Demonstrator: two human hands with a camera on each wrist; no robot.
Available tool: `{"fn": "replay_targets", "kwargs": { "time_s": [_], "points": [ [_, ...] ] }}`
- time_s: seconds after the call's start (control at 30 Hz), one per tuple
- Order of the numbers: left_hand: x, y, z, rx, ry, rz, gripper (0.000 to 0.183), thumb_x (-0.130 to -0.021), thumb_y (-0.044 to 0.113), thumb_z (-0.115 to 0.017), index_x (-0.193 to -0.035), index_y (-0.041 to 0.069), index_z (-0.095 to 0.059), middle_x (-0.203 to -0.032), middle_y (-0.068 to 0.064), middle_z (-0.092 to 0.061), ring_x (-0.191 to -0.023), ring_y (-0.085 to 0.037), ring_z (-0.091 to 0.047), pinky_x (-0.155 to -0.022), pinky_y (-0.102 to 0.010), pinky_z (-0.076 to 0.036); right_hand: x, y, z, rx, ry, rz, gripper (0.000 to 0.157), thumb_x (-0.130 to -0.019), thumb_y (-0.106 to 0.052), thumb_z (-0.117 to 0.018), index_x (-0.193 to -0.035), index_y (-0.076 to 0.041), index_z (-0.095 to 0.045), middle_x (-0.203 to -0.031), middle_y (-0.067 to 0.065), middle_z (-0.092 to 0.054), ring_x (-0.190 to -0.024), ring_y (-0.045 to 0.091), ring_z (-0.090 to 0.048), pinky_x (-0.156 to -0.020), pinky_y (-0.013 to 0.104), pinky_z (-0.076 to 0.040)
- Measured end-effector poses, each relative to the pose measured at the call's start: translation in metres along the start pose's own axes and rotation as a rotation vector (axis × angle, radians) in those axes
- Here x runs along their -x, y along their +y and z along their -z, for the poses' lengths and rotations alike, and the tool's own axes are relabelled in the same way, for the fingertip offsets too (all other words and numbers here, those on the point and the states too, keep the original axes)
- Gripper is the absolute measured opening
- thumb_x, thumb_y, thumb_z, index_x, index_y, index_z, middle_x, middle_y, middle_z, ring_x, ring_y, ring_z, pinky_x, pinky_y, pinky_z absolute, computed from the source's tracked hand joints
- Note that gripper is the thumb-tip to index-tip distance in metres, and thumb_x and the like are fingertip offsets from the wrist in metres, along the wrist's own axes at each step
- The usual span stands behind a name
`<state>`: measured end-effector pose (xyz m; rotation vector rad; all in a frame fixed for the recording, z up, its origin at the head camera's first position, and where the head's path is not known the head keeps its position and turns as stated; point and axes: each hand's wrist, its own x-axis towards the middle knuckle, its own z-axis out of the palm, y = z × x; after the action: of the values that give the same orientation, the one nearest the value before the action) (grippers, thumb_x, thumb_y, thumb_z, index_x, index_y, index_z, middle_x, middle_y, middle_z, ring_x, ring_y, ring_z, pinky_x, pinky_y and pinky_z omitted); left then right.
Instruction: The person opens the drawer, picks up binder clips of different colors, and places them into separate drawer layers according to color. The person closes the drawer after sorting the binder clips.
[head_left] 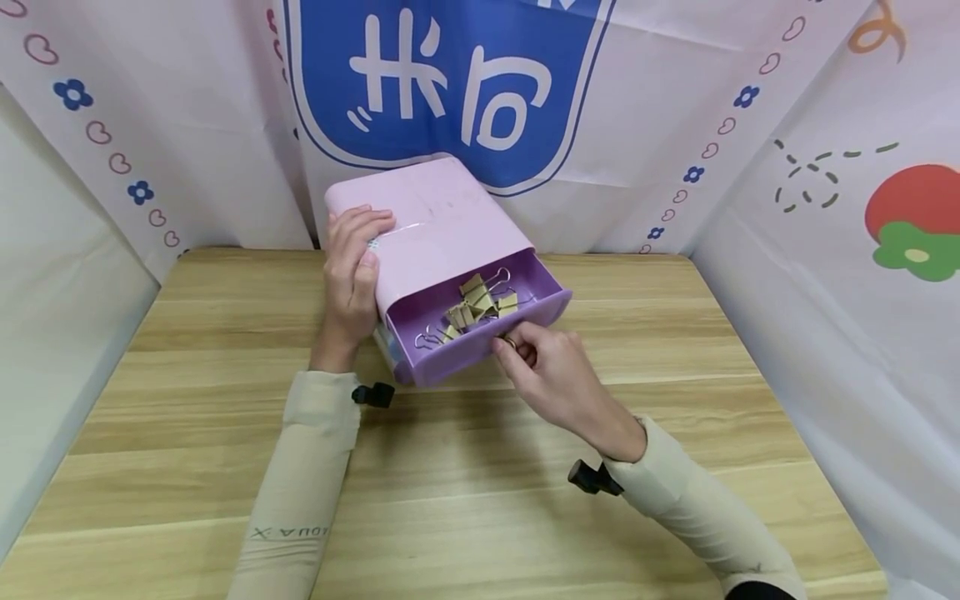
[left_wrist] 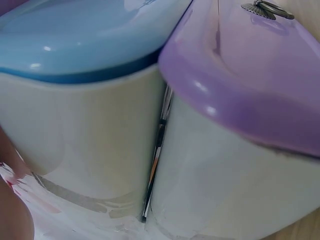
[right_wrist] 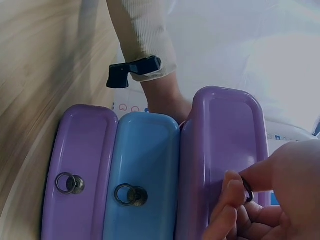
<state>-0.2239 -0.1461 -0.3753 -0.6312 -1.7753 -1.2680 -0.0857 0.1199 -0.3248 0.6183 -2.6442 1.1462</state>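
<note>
A small drawer cabinet with a pink top [head_left: 442, 237] stands at an angle on the table. Its top purple drawer [right_wrist: 227, 130] is pulled partway out, and several gold binder clips [head_left: 476, 292] lie inside. My right hand [head_left: 558, 379] pinches the ring pull [right_wrist: 248, 190] on that drawer's front between thumb and fingers. On the cabinet's left side, my left hand [head_left: 352, 271] rests with its fingers over the top edge. Beneath the top drawer, a blue drawer [right_wrist: 145, 160] and a lower purple drawer [right_wrist: 82, 150] sit pushed in, each with a ring pull.
The wood-grain table [head_left: 225, 417] carries the cabinet near its back edge. Behind it hangs a white cloth with a blue printed badge [head_left: 450, 83]. White printed cloth [head_left: 840, 250] also rises on the right.
</note>
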Motion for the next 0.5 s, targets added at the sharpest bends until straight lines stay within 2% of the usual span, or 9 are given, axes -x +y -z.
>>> {"fn": "replay_targets", "kwargs": {
  "time_s": [0.5],
  "points": [
    [0.001, 0.0, -0.001, 0.007, 0.0, 0.005, 0.056, -0.093, 0.03, -0.037, -0.124, 0.002, -0.074, -0.132, -0.015, -0.073, -0.138, -0.028, -0.056, -0.133, -0.053, -0.013, -0.025, 0.005, -0.01, -0.014, 0.006, 0.002, 0.025, -0.102, -0.016, -0.064, -0.078, -0.011, -0.063, -0.063, -0.001, -0.057, -0.051, 0.008, -0.048, -0.045, 0.023, -0.037]
  ]
}}
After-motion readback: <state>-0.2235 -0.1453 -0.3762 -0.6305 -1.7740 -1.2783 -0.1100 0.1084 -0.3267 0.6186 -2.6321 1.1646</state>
